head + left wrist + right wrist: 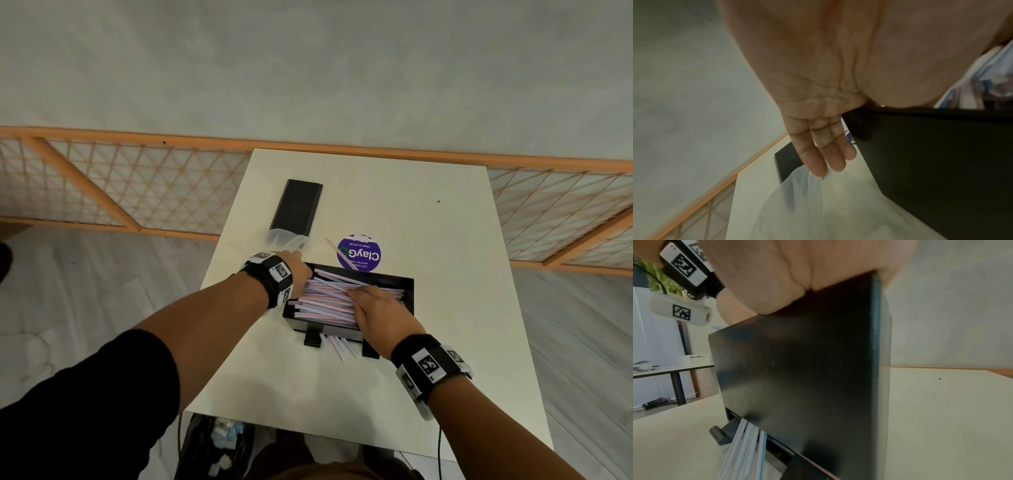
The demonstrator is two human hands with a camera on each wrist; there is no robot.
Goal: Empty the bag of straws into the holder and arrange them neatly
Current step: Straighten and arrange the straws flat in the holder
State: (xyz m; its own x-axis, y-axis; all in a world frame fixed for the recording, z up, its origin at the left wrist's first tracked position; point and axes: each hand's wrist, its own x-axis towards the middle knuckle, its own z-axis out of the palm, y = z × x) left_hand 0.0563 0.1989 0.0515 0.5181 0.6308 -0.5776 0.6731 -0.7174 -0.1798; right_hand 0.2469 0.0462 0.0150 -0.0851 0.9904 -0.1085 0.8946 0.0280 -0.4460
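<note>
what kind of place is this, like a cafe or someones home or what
Probably a staged workroom, not a working cafe: a bare white table against a plain grey wall, a black straw holder, and another table with equipment in the background.

Purple sticker [359, 253] — black lid [296, 207] (table [445, 240]).

holder [407, 291] top is being blocked by both hands | far side is being crowded by lid [296, 208], bag [284, 238], sticker [359, 253] | table [455, 260] right side is being left open
</note>
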